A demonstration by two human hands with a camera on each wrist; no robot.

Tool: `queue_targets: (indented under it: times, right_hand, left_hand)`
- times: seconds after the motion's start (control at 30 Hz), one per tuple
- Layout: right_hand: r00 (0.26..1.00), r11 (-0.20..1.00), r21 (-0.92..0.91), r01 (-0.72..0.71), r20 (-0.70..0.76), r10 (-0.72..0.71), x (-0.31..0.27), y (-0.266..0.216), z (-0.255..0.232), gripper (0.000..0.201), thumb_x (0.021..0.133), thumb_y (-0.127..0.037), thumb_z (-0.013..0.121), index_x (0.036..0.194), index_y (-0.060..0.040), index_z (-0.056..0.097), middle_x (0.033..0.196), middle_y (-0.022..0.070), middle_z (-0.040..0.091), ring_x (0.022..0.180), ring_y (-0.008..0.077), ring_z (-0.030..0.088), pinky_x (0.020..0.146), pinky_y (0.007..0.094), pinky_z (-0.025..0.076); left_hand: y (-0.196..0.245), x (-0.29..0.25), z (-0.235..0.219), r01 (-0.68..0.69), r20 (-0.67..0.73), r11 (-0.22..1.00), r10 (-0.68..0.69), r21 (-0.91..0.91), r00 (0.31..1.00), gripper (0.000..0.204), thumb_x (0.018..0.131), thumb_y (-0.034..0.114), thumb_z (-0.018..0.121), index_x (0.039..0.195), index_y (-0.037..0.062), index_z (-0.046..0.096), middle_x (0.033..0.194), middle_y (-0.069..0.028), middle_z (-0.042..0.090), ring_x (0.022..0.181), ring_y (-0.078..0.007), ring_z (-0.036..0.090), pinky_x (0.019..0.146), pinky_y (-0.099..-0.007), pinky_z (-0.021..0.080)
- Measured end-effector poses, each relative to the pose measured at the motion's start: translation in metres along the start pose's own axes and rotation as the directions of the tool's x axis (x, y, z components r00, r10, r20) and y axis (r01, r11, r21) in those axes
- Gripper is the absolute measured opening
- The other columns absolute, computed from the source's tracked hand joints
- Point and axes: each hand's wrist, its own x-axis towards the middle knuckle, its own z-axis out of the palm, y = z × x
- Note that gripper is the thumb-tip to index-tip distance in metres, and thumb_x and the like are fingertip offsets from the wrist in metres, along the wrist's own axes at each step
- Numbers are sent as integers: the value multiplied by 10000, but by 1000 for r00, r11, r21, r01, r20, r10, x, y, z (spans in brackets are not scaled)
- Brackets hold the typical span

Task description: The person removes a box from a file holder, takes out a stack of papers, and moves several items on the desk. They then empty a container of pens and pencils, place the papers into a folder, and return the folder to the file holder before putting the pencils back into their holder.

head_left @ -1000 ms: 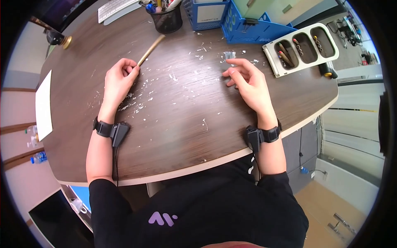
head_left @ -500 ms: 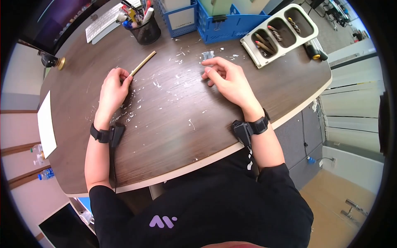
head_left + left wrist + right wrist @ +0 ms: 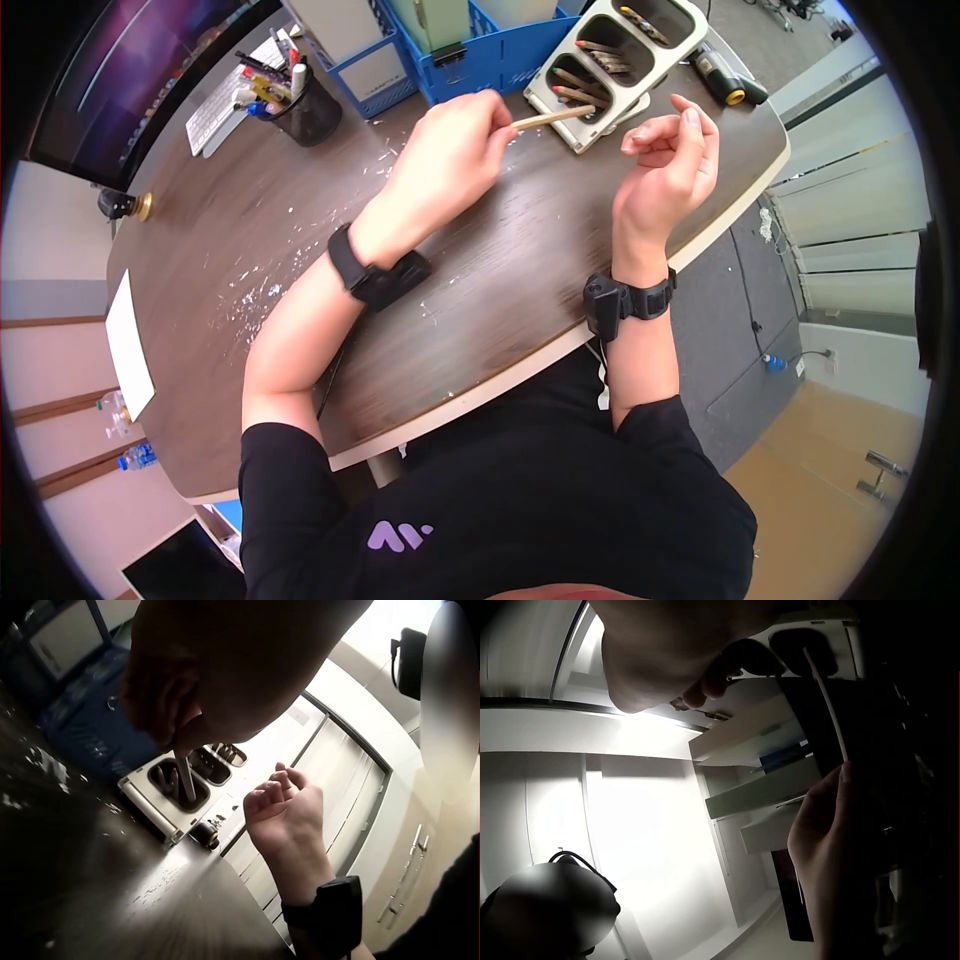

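Observation:
A slender light-wood stick (image 3: 560,117) is pinched between the thumb and fingers of my left hand (image 3: 450,150). Its free end points right, over the nearest compartment of a pale tray (image 3: 572,138). In the left wrist view the stick (image 3: 186,778) reaches down across that compartment's opening, where red-tipped pencil-like sticks lie. The right wrist view shows the same stick (image 3: 829,705) rising from the left hand (image 3: 821,840) toward the tray. To the right of the tray, my right hand (image 3: 665,180) is raised with its fingers loosely curled and nothing in it.
Blue file holders (image 3: 490,65) stand behind the left hand, beside the tray. A black mesh pen cup (image 3: 308,112), a keyboard (image 3: 215,110) and a monitor are at the back left. White scraps (image 3: 255,300) litter the table. A black-and-yellow tool (image 3: 722,78) lies right of the tray.
My left hand has swung rightward from the left side of the table, carrying the stick to the tray. The right hand has moved right and turned its palm upward. The head view has shifted.

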Motion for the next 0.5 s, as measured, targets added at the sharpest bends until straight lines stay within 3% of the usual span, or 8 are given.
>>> queue_targets:
  times: [0.1,0.23,0.5]
  right_hand:
    - [1000,999,-41,8,-12,-9,7,-2,-13,226,1034,-178,485,1060,23,585,636,70,593,562,121,547,508,252,474]
    - [999,997,-78,0,-45,-4,17,9,-27,216,1035,-173,492,1061,19,586,638,66,588,563,118,545,506,250,472]
    - [992,989,-84,-124,8,125,13,24,-34,198,1033,-171,512,1048,6,602,645,38,582,552,94,529,493,235,456]
  left_hand:
    - [-4,29,30,-58,35,998,57,18,998,162,892,156,702,964,17,661,885,-132,671,758,-310,653,682,-394,519]
    - [-3,51,59,-248,-116,961,262,124,958,275,868,224,724,1080,63,658,1097,-113,614,904,-319,661,753,-408,555]
    - [4,63,72,-198,-112,949,230,246,967,406,827,273,749,1163,73,640,1008,-126,613,857,-314,674,693,-407,571]
